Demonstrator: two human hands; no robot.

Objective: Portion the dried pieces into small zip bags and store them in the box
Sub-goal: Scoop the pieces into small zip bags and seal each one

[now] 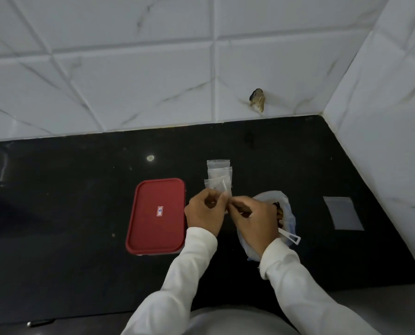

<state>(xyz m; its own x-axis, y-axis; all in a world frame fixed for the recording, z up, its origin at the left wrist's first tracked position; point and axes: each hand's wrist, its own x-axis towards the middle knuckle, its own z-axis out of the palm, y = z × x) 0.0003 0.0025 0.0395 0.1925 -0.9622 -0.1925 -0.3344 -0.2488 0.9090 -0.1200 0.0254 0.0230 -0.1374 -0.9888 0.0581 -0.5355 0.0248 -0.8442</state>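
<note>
Closest in, two white sleeves (189, 262) come up from six o'clock, and both hands meet over the middle of the table (68, 201). The left hand (205, 213) and the right hand (252, 218) share one small zip bag (216, 184). The fingers (212, 195) of each curl in and pinch the bag's near edge, thumbs almost touching, and the bag stands up toward twelve o'clock. My read: they're working its mouth or seal. Whether it's being opened or closed, and whether it holds anything, I can't tell.

At three o'clock from the hands, partly under the right wrist, sits the big open bag (287, 206). Dark dried pieces (279, 211) show inside, and a white scoop handle (291, 237) pokes out toward four o'clock. It's likely parked beside the working hand so scooping is a short reach. At nine o'clock, just beside the left hand, is the box (157, 216). Its red lid is on, so nothing goes in until that's lifted.

Just past the fingertips at twelve o'clock, spare zip bags (218, 165) lie overlapped, handy for the next portion. Well out at three o'clock, a flat clear bag (343, 212) lies alone.

The table is black, glossy and stone-like, and catches a light glint (150, 158). Beyond it rises a white marble-veined tiled wall (129, 68) that turns a corner at two o'clock. There's a chipped hole (257, 100) in it at one o'clock.
</note>
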